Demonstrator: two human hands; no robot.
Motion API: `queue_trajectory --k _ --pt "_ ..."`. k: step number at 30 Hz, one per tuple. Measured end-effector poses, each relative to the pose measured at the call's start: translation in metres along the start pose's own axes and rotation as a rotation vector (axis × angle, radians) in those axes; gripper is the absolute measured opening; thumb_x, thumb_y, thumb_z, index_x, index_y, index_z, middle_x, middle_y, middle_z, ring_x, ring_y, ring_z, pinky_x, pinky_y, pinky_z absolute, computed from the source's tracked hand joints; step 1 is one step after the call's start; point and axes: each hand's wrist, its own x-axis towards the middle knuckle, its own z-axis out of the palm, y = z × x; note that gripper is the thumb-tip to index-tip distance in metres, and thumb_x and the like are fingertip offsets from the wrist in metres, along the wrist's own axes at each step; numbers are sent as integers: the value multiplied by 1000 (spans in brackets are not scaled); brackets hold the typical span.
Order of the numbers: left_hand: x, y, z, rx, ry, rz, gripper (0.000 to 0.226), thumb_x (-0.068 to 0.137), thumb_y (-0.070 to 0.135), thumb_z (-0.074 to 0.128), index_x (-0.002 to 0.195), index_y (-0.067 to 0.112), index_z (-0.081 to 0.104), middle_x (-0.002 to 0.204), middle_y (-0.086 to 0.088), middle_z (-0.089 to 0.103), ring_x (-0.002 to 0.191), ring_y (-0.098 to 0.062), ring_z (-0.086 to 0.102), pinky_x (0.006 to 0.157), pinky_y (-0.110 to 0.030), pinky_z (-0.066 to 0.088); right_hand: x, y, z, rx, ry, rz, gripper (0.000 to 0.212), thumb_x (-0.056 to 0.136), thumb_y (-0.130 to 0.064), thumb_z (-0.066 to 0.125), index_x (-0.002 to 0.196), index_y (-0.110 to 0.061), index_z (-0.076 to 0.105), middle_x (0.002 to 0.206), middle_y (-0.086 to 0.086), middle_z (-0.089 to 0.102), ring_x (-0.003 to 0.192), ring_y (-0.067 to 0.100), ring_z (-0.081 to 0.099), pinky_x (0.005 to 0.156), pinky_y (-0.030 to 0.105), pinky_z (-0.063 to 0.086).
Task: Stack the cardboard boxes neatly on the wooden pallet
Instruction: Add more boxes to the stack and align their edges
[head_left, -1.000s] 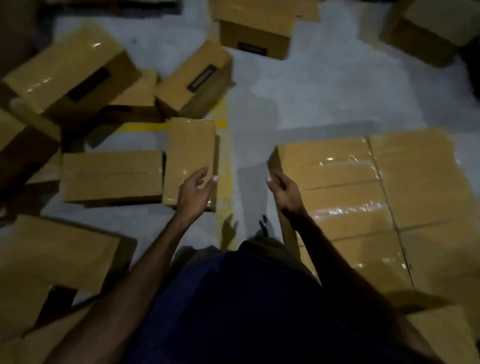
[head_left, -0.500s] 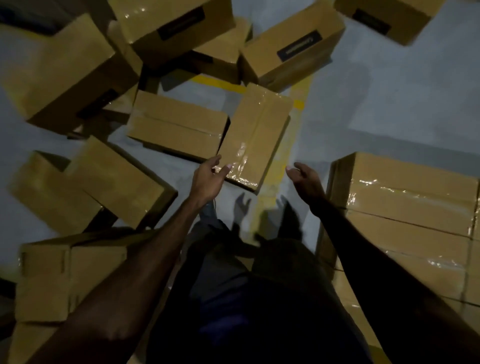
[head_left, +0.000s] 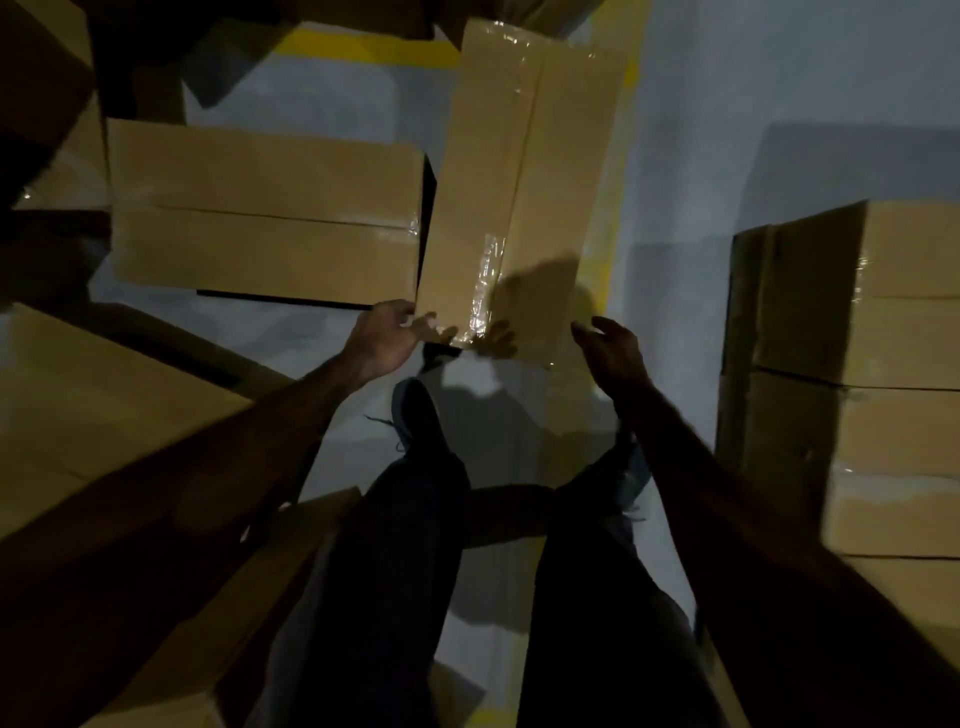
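Observation:
A long taped cardboard box (head_left: 524, 171) lies on the grey floor straight ahead, its short end toward me. My left hand (head_left: 387, 338) touches its near left corner with the fingers stretched out. My right hand (head_left: 610, 348) hovers open just off the near right corner, apart from the cardboard. At the right stands a stack of taped boxes (head_left: 857, 338); the wooden pallet under it is hidden.
Another box (head_left: 265, 218) lies flat against the long box's left side. More boxes crowd the left (head_left: 93, 415) and the top left corner. A yellow floor line (head_left: 363, 52) runs behind them. My dark-trousered legs (head_left: 415, 519) stand on grey floor between the boxes and the stack.
I have leaned down and forward, so the long box looks much nearer. Both hands have reached its near end, the left one now touching the corner.

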Motion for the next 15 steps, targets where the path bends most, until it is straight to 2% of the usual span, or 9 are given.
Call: queue_trajectory --k 3,5,6,7,9,10,12,13,15 --pt "61 -28 25 -22 6 -106 55 103 46 65 140 6 61 142 -12 62 112 -22 57 87 -24 38 51 25 45 13 -32 -7 54 103 -44 64 143 -8 58 133 8 66 123 26 62 100 38 50" --pt "95 -48 43 -113 25 -174 75 94 55 73 145 3 56 149 -10 57 126 -27 57 96 -26 41 82 45 70 32 -23 10 38 100 -48 66 120 -16 70 114 2 70 107 23 66 88 39 52" --pt "110 -56 53 -152 41 -206 84 86 62 76 143 3 58 148 -11 57 129 -29 57 102 -30 44 101 60 79 38 -5 39 35 98 -52 68 110 -20 71 105 1 69 98 22 66 84 40 53" --pt "123 -63 61 -199 52 -233 83 81 67 76 132 3 64 141 -11 62 124 -30 61 105 -36 49 116 71 87 67 14 69 36 94 -56 71 101 -21 70 98 0 68 92 19 66 79 40 53" --pt "142 -71 79 -310 66 -244 51 85 61 76 107 16 67 121 -4 69 109 -27 64 104 -45 54 136 86 97 147 20 128 35 88 -57 78 88 -22 72 85 -3 70 86 15 70 70 36 51" --pt "148 -74 86 -358 92 -229 39 88 56 76 107 23 68 118 -1 71 107 -24 65 104 -45 55 139 87 99 164 20 108 28 90 -51 78 75 -28 72 75 -7 69 79 12 71 66 31 50" --pt "148 -71 96 -398 120 -200 37 90 52 76 115 24 73 116 1 75 104 -21 68 100 -39 56 140 87 99 185 -13 88 41 98 -32 72 57 -32 70 61 -15 66 72 11 71 67 29 54" --pt "143 -68 98 -404 121 -189 41 88 52 77 116 22 75 116 1 77 103 -21 70 98 -36 56 137 86 96 225 5 78 39 99 -26 69 61 -30 73 64 -14 70 75 14 74 72 31 60" --pt "126 -58 100 -405 109 -176 57 80 61 78 118 18 77 115 2 77 106 -20 71 100 -35 55 120 81 77 292 69 45 20 97 -34 69 89 -19 79 82 -2 80 85 20 78 83 37 64"
